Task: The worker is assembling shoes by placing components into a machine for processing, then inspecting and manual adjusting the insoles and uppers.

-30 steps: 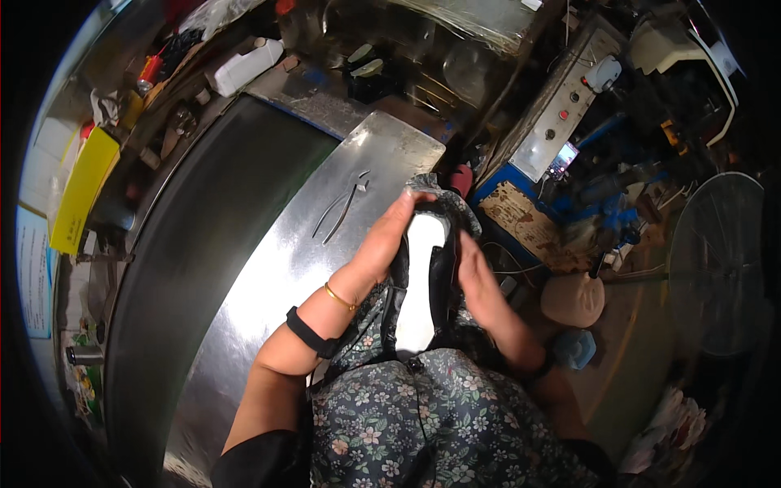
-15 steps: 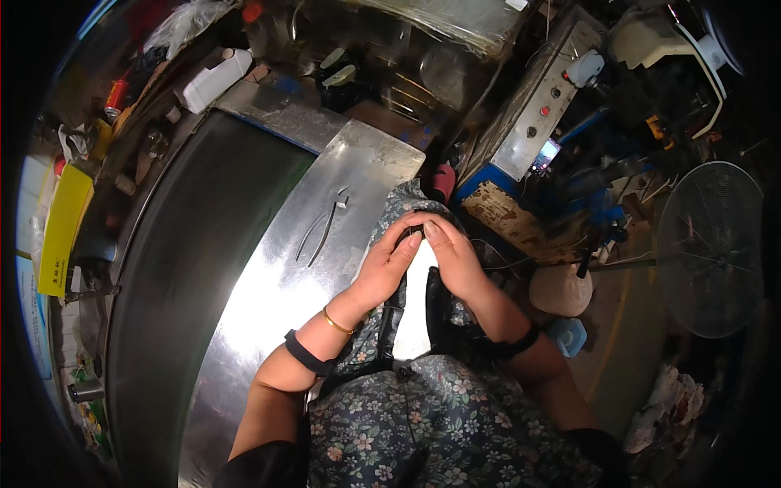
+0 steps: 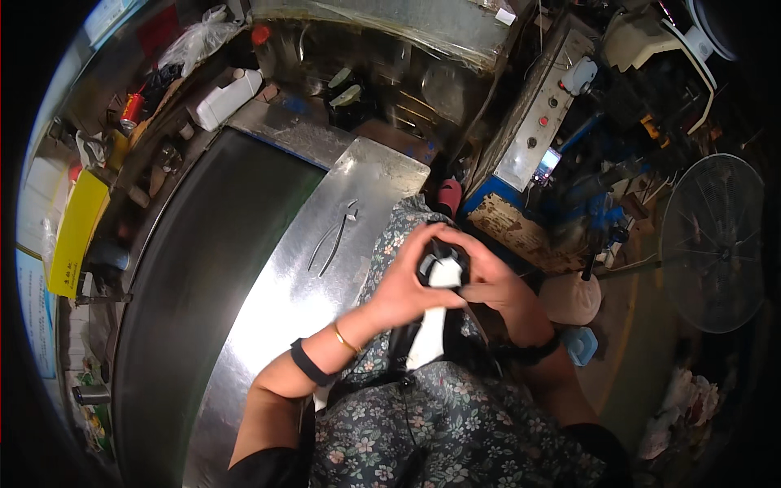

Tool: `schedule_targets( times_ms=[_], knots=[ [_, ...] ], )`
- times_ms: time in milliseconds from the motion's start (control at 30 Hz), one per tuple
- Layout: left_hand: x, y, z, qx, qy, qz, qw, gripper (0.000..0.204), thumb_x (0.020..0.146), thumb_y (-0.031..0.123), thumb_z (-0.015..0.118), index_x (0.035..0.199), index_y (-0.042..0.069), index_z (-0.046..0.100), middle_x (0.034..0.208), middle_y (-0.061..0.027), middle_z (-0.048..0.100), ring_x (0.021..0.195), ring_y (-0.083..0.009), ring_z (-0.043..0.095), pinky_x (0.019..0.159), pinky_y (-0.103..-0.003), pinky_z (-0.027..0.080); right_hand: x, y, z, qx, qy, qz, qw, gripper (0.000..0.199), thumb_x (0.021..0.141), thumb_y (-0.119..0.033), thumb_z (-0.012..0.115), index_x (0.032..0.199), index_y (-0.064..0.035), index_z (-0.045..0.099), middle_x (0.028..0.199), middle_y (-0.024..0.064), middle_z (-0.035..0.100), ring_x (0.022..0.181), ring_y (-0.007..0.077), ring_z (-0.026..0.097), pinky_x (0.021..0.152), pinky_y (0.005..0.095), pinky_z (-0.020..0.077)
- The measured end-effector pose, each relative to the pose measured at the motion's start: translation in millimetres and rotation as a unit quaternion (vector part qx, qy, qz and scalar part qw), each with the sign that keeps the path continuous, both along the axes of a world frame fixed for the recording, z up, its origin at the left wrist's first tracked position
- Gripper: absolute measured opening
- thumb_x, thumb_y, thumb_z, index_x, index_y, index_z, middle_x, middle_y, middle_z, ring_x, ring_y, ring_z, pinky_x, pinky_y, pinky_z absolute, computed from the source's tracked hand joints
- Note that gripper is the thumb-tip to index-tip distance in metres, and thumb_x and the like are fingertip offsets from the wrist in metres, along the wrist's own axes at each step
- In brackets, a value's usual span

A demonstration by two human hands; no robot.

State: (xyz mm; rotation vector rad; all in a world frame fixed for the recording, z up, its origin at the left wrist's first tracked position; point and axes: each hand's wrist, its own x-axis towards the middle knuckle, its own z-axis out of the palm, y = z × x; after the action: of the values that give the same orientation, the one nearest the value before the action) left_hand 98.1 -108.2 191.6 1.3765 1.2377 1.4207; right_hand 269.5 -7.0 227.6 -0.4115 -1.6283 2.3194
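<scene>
My left hand [image 3: 404, 276] and my right hand [image 3: 495, 281] curve toward each other in front of my body, making a ring. A black piece [image 3: 458, 255] shows inside that ring, its kind blurred; the fingers of both hands wrap its edges. Through the gap, and lower down, appears a white strip [image 3: 428, 340] with black straps beside it. Thumbs and fingertips nearly meet at the front. A floral apron [image 3: 439, 431] covers my lap. To the left, two thin dark bent strips [image 3: 332, 244] rest on the shiny metal tabletop [image 3: 277, 285].
A dark conveyor belt [image 3: 191, 268] runs along the left. White jug [image 3: 228, 99] and yellow box [image 3: 80, 236] stand beyond it. A control panel [image 3: 537, 122] with buttons rises at far right. A fan [image 3: 720, 244] and blue container [image 3: 579, 342] are at right.
My hands have parted from a close fingertip-to-fingertip cover into a wider ring, exposing the black piece between them. They have shifted slightly right and nearer. The view has turned a little.
</scene>
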Motion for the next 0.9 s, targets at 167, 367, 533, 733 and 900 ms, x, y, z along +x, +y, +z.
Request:
schedule_targets(
  times_ms=[167,367,533,733,900],
  knots=[
    [36,-31,61,0.162,0.112,-0.14,0.97,0.098,0.071,0.037,0.083,0.149,0.004,0.033,0.155,-0.0221,0.029,0.146,-0.0435,0.018,0.118,-0.052,0.017,44,-5,6,-0.123,0.033,-0.182,0.975,0.079,0.083,-0.045,0.069,0.14,0.0025,0.043,0.139,0.0107,0.05,0.124,0.0223,0.052,0.109,0.0361,0.0382],
    [13,10,19,0.093,0.014,-0.107,0.99,0.038,0.087,0.013,0.072,0.122,0.0,0.062,0.132,-0.0185,0.059,0.123,-0.0293,0.057,0.103,-0.037,0.044,153,-48,-38,-0.158,-0.178,-0.267,0.934,0.063,0.089,-0.037,0.056,0.136,0.003,0.049,0.132,0.0162,0.058,0.123,0.0268,0.056,0.107,0.0384,0.0416],
    [-89,54,-107,-0.054,0.352,0.251,0.9,0.04,0.085,0.018,0.066,0.121,0.002,0.062,0.124,-0.0195,0.061,0.118,-0.0393,0.055,0.104,-0.046,0.042,155,-56,-83,-0.241,-0.068,-0.306,0.918,0.061,0.09,-0.037,0.055,0.136,0.0023,0.05,0.131,0.0162,0.059,0.122,0.0272,0.056,0.107,0.0393,0.0418],
    [-106,58,-186,-0.08,0.56,0.237,0.79,0.046,0.089,0.029,0.058,0.128,0.004,0.057,0.139,-0.0184,0.049,0.134,-0.0407,0.037,0.113,-0.052,0.028,67,-8,-48,-0.311,-0.029,-0.391,0.865,0.061,0.09,-0.041,0.053,0.134,0.0003,0.049,0.129,0.0153,0.059,0.119,0.0279,0.057,0.106,0.0411,0.0432],
    [-97,61,-165,-0.08,0.549,0.225,0.801,0.045,0.091,0.028,0.055,0.127,0.002,0.057,0.136,-0.02,0.051,0.131,-0.0418,0.04,0.11,-0.053,0.029,-42,121,-85,-0.379,0.215,-0.317,0.842,0.054,0.089,-0.014,0.067,0.137,0.0003,0.045,0.12,0.011,0.06,0.117,0.0228,0.057,0.102,0.0373,0.0439]
  ],
)
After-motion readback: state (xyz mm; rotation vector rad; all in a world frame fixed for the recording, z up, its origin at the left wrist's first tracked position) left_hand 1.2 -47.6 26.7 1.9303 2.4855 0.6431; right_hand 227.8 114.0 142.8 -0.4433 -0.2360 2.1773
